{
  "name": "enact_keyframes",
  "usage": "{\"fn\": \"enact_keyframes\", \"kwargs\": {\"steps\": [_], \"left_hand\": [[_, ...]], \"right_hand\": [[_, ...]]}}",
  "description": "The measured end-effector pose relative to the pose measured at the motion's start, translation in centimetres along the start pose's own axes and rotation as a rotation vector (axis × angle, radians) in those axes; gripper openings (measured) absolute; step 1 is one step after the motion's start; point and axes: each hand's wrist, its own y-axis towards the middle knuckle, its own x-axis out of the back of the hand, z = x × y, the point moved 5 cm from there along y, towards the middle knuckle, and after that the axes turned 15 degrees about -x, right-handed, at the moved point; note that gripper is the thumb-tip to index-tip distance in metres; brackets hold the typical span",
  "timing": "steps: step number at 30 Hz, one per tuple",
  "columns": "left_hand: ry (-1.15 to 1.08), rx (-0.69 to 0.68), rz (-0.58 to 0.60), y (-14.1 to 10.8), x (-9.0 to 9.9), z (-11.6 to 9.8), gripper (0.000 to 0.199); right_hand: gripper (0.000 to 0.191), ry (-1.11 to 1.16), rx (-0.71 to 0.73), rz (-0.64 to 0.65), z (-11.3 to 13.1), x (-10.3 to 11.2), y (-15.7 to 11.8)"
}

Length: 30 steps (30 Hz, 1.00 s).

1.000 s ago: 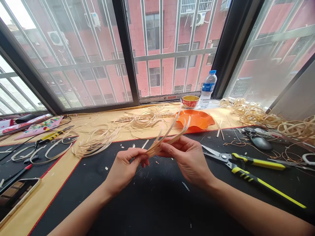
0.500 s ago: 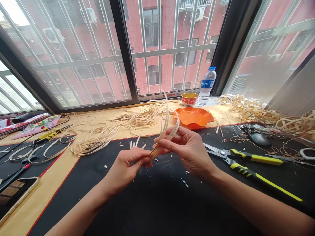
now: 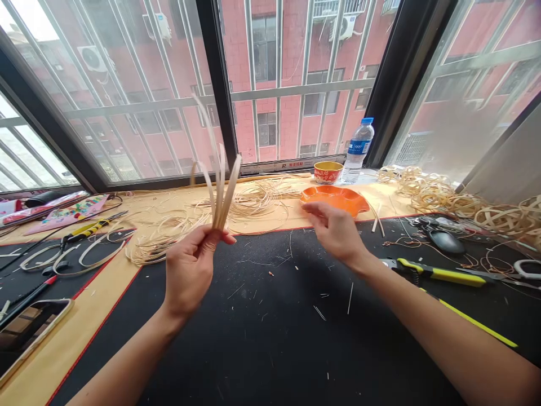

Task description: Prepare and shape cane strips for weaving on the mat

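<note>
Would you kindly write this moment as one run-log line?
left hand: holding pale strips upright | right hand: nothing visibly held, near orange dish

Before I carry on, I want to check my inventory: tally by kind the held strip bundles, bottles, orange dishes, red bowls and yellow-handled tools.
Strip bundle, in left hand: 1
Bottle: 1
Orange dish: 1
Red bowl: 1
Yellow-handled tools (shears, smaller tool): 2
Total: 6

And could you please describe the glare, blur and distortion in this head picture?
Head view: sky washed white at upper left; head view: tips of the pale strips in the left hand look soft; head view: right forearm appears stretched toward the corner.
</note>
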Motion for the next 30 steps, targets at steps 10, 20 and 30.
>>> {"fn": "enact_keyframes", "kwargs": {"steps": [10, 20, 30], "left_hand": [[-0.137, 0.028, 0.126, -0.2, -1.1, 0.3, 0.020], [-0.391, 0.098, 0.511, -1.7, -4.0, -0.8, 0.023], [-0.561, 0.238, 0.708, -2.7, -5.1, -1.1, 0.029]], "right_hand": [[0.016, -0.066, 0.021, 0.438, -0.4, -4.2, -2.2], [0.024, 0.767, -0.242, 0.634, 3.6, -4.8, -5.9], [0.025, 0.885, -0.378, 0.585, 3.2, -4.9, -6.4]]}}
